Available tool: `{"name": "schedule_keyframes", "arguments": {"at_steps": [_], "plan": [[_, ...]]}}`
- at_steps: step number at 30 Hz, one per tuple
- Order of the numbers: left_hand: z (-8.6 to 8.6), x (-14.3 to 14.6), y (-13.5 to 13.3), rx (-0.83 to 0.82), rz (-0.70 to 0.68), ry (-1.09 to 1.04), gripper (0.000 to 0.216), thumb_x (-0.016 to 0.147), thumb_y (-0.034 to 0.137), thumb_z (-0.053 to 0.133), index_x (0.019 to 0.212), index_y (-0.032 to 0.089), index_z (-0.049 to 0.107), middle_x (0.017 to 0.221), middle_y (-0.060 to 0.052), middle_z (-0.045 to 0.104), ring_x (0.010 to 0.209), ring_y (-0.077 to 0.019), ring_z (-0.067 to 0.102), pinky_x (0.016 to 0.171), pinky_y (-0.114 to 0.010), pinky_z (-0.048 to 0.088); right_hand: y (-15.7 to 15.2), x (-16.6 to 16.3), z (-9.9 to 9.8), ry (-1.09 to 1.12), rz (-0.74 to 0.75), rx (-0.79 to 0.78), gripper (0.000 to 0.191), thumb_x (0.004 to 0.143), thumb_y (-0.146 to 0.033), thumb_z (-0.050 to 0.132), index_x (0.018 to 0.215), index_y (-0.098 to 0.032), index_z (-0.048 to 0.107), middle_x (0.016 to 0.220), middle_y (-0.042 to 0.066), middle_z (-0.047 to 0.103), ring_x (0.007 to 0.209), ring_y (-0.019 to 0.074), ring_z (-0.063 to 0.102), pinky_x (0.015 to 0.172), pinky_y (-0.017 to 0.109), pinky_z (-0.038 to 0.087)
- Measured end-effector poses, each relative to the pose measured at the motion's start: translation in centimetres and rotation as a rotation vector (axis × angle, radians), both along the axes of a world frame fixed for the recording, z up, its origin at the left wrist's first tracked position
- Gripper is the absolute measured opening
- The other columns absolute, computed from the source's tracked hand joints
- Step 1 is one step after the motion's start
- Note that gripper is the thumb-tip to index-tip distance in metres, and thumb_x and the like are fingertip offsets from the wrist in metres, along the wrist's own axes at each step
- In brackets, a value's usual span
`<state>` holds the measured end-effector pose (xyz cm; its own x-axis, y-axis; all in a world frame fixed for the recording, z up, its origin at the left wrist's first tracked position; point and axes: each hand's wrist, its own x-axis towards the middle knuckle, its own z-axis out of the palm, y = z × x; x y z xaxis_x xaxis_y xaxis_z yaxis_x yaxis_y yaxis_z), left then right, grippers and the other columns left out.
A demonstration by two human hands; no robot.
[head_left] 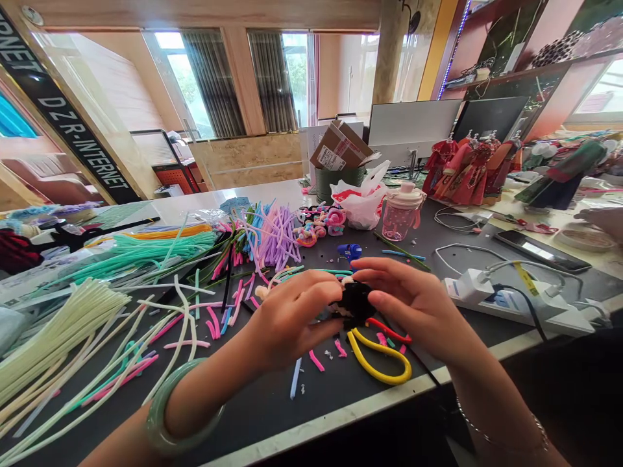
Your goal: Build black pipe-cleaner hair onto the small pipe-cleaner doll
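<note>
Between my hands, just above the table, is a small fuzzy black and cream piece (357, 302) that looks made of pipe cleaners; its full shape is hidden by fingers. My left hand (292, 318) grips it from the left, fingers curled over and thumb underneath. From the right, my right hand (421, 301) cups it with thumb and fingertips at its black part. A cream fuzzy end (261, 292) shows beside my left hand; whether it joins the held piece I cannot tell. Below lies a looped yellow handle (382, 363) with a red part (392, 331) beside it.
Bundles of cream (63, 324), green (150, 253) and purple pipe cleaners (277, 237) cover the left side, with cut bits around. A blue tool (349, 251), a pink bottle (402, 211), a power strip (516, 305) and a phone (542, 250) lie beyond and right.
</note>
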<state>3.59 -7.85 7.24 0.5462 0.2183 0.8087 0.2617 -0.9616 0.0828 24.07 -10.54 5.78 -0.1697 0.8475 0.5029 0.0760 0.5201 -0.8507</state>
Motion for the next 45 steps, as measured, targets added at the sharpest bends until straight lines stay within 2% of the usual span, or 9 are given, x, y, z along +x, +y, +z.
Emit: {"name": "schedule_keyframes", "arguments": {"at_steps": [4, 7, 11, 15, 18, 26, 31, 38, 45], "plan": [[0.3, 0.0, -0.3, 0.092, 0.043, 0.067, 0.011, 0.079, 0.009, 0.064, 0.083, 0.019, 0.062, 0.091, -0.006, 0.070, 0.076, -0.0151, 0.067, 0.071, -0.025, 0.055, 0.0, -0.9, 0.2, 0.051, 0.114, -0.076, 0.023, 0.084, -0.026, 0.066, 0.106, -0.020, 0.071, 0.096, 0.006, 0.076, 0.085, 0.0163, 0.073, 0.073, 0.024, 0.061], [0.3, 0.0, -0.3, 0.145, 0.043, 0.108, 0.013, 0.081, 0.008, 0.057, 0.080, 0.019, 0.064, 0.089, -0.007, 0.069, 0.074, -0.0166, 0.067, 0.071, -0.027, 0.056, -0.3, -0.9, 0.4, 0.086, 0.147, -0.111, 0.023, 0.084, -0.024, 0.067, 0.106, -0.021, 0.072, 0.094, 0.005, 0.077, 0.082, 0.0153, 0.073, 0.072, 0.024, 0.060], [0.3, 0.0, -0.1, 0.399, 0.014, 0.085, 0.017, 0.084, 0.006, 0.051, 0.081, 0.018, 0.063, 0.084, -0.008, 0.069, 0.072, -0.0157, 0.067, 0.068, -0.025, 0.057, -0.8, -0.8, 0.2, 0.151, 0.171, -0.140, 0.024, 0.083, -0.022, 0.067, 0.107, -0.021, 0.072, 0.090, 0.004, 0.076, 0.080, 0.0141, 0.072, 0.065, 0.020, 0.059], [1.0, -0.2, -0.9, 0.597, 0.050, 0.122, 0.012, 0.082, 0.007, 0.058, 0.077, 0.016, 0.063, 0.079, -0.008, 0.071, 0.073, -0.0174, 0.068, 0.068, -0.026, 0.060, -1.5, -1.1, 0.1, 0.188, 0.142, -0.146, 0.026, 0.080, -0.017, 0.069, 0.105, -0.021, 0.072, 0.094, 0.004, 0.076, 0.080, 0.0138, 0.070, 0.063, 0.019, 0.058], [1.4, -0.4, -1.8, 0.598, 0.133, 0.196, 0.012, 0.080, 0.006, 0.062, 0.075, 0.017, 0.064, 0.081, -0.006, 0.072, 0.078, -0.0175, 0.070, 0.071, -0.027, 0.061, -2.0, -1.6, 0.4, 0.227, 0.080, -0.195, 0.024, 0.076, -0.015, 0.069, 0.099, -0.021, 0.074, 0.089, 0.003, 0.075, 0.079, 0.0144, 0.070, 0.065, 0.020, 0.058], [1.2, -0.2, -1.7, 0.651, 0.121, 0.186, 0.012, 0.079, 0.007, 0.062, 0.070, 0.015, 0.062, 0.075, -0.007, 0.073, 0.074, -0.0172, 0.071, 0.071, -0.027, 0.061, -2.2, -2.3, 0.7, 0.320, 0.048, -0.336, 0.019, 0.072, -0.014, 0.068, 0.090, -0.020, 0.074, 0.080, 0.001, 0.074, 0.068, 0.0123, 0.067, 0.062, 0.021, 0.056], [1.3, -0.2, -1.2, 0.700, 0.099, 0.177, 0.013, 0.078, 0.007, 0.061, 0.069, 0.016, 0.062, 0.072, -0.006, 0.072, 0.071, -0.0165, 0.070, 0.068, -0.026, 0.061, -2.0, -2.1, 0.4, 0.385, 0.087, -0.380, 0.019, 0.072, -0.016, 0.073, 0.090, -0.022, 0.076, 0.079, 0.002, 0.074, 0.071, 0.0124, 0.068, 0.065, 0.022, 0.056], [0.9, -0.4, -1.1, 0.678, 0.089, 0.171, 0.013, 0.077, 0.006, 0.062, 0.070, 0.018, 0.062, 0.077, -0.005, 0.071, 0.077, -0.0176, 0.069, 0.068, -0.028, 0.060, -2.0, -1.4, 0.2, 0.451, 0.212, -0.415, 0.026, 0.070, -0.033, 0.079, 0.095, -0.023, 0.077, 0.091, 0.005, 0.076, 0.081, 0.0156, 0.071, 0.072, 0.024, 0.057], [1.0, 0.0, -0.6, 0.729, 0.025, 0.193, 0.015, 0.076, 0.006, 0.064, 0.066, 0.017, 0.061, 0.073, -0.005, 0.069, 0.071, -0.0168, 0.068, 0.064, -0.026, 0.060, -2.1, -2.7, 0.5, 0.409, 0.054, -0.358, 0.017, 0.069, -0.018, 0.078, 0.086, -0.023, 0.078, 0.075, -0.001, 0.074, 0.071, 0.0107, 0.068, 0.069, 0.020, 0.056]]}}
